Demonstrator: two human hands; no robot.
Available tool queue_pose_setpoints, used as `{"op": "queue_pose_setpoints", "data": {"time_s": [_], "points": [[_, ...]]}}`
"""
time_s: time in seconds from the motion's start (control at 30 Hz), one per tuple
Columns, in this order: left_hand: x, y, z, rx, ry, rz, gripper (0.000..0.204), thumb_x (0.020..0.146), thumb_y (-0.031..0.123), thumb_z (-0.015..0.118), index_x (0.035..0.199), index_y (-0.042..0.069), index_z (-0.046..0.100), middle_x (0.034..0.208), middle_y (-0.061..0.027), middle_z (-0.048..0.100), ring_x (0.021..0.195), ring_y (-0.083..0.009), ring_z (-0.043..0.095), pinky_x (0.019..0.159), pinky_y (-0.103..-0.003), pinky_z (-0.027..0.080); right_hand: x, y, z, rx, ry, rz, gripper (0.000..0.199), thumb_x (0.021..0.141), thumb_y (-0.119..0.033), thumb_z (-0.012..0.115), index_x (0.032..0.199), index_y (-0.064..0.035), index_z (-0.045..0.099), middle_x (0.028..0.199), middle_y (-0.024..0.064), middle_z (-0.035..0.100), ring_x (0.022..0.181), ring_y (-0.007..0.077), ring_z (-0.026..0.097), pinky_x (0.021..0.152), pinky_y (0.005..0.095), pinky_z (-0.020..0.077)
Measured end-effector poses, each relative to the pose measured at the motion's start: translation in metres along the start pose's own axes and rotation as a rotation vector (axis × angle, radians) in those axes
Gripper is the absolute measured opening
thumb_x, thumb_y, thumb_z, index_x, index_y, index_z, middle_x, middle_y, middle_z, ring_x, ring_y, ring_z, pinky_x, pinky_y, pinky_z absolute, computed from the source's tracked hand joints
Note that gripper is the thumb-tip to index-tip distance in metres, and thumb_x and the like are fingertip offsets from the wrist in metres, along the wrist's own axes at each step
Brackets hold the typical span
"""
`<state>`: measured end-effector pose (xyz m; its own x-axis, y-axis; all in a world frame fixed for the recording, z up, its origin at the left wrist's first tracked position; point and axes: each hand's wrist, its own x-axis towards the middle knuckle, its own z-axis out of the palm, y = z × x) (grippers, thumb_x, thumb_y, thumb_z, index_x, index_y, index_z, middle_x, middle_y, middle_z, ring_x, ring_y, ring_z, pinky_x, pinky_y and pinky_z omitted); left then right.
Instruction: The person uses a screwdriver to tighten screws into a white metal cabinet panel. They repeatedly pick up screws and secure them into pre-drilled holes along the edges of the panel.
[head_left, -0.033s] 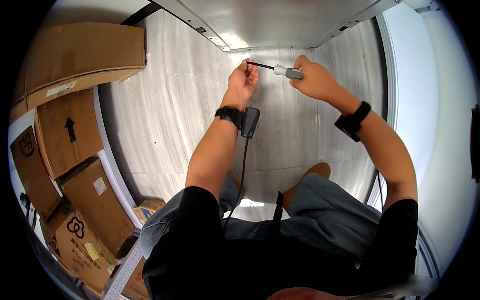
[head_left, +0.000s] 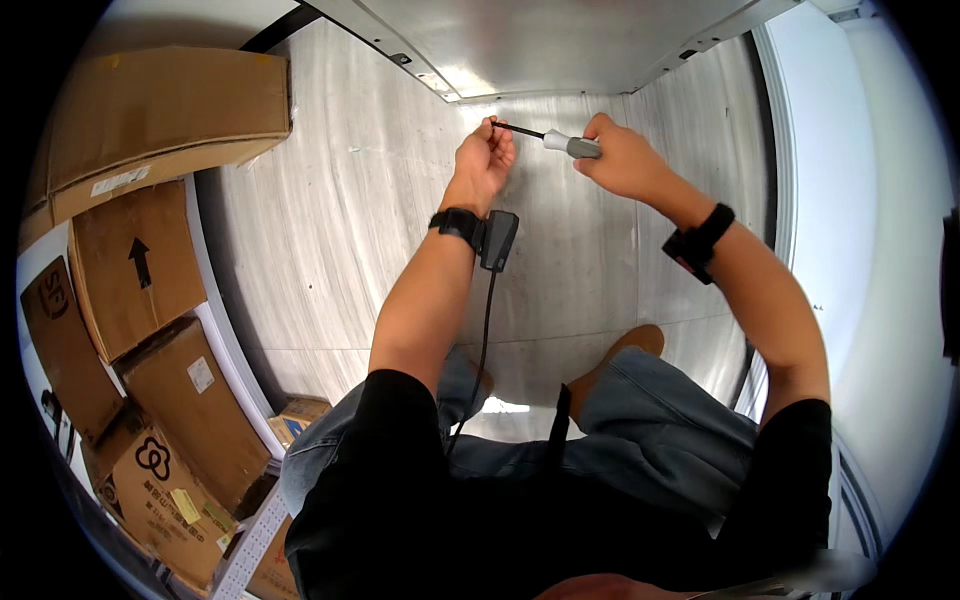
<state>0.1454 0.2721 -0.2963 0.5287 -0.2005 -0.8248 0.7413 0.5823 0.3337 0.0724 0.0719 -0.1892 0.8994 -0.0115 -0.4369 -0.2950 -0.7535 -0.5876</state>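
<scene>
My right hand is closed round the handle of a screwdriver with a grey and white grip and a dark shaft. The shaft points left, nearly level, toward my left hand. There the thumb and fingertips are pinched together at the screwdriver's tip. Whatever small thing lies between those fingertips is too small to make out. Both hands are above the floor, just in front of the lower edge of a large pale metal panel.
Cardboard boxes are stacked on a white rack at the left. A pale wall and frame run along the right. Light wood-patterned floor lies below. A black cable hangs from the device on my left wrist.
My right hand and the screwdriver have shifted very slightly left. My left hand keeps its pinch at the tip, barely moved.
</scene>
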Motion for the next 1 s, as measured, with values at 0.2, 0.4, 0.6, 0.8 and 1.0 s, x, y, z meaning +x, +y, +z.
{"op": "queue_pose_setpoints", "data": {"time_s": [0.2,0.4,0.6,0.8,1.0], "points": [[0.030,0.005,0.003,0.325,0.049,0.070,0.018,0.098,0.019,0.044,0.094,0.006,0.056,0.084,-0.0040,0.060,0.073,-0.0140,0.060,0.063,-0.025,0.052,-0.010,0.006,0.087,0.741,-0.134,0.463,0.035,0.083,-0.031,0.064,0.103,-0.0055,0.050,0.080,0.0042,0.056,0.072,0.0131,0.057,0.055,0.0292,0.0465],[0.049,0.011,-0.001,0.677,0.013,0.103,0.016,0.097,0.016,0.044,0.098,0.006,0.057,0.086,-0.0043,0.063,0.076,-0.0159,0.064,0.063,-0.025,0.054,-0.017,-0.009,0.158,1.194,0.012,0.585,0.032,0.091,-0.031,0.053,0.113,-0.0084,0.052,0.091,0.0036,0.053,0.072,0.0141,0.056,0.061,0.0292,0.0486],[0.056,0.013,0.000,0.680,-0.019,0.124,0.015,0.094,0.016,0.051,0.097,0.004,0.060,0.085,-0.0061,0.065,0.071,-0.0171,0.066,0.059,-0.025,0.054,-0.008,-0.020,0.176,1.370,0.030,0.645,0.033,0.092,-0.033,0.052,0.116,-0.0100,0.051,0.091,0.0035,0.053,0.072,0.0131,0.054,0.063,0.0290,0.0453],[0.061,0.016,0.001,0.652,-0.016,0.161,0.012,0.091,0.014,0.057,0.097,0.004,0.059,0.084,-0.0081,0.066,0.065,-0.0180,0.067,0.050,-0.024,0.053,-0.003,-0.022,0.175,1.383,0.035,0.651,0.034,0.092,-0.034,0.051,0.116,-0.0096,0.052,0.091,0.0041,0.054,0.071,0.0131,0.053,0.062,0.0297,0.0435],[0.062,0.019,0.009,0.697,0.033,0.173,0.011,0.091,0.013,0.056,0.097,0.004,0.059,0.083,-0.0082,0.066,0.066,-0.0173,0.067,0.051,-0.023,0.054,0.001,-0.023,0.170,1.410,0.032,0.662,0.044,0.092,-0.034,0.051,0.124,-0.0037,0.048,0.092,0.0069,0.055,0.068,0.0139,0.054,0.057,0.0282,0.0445]]}}
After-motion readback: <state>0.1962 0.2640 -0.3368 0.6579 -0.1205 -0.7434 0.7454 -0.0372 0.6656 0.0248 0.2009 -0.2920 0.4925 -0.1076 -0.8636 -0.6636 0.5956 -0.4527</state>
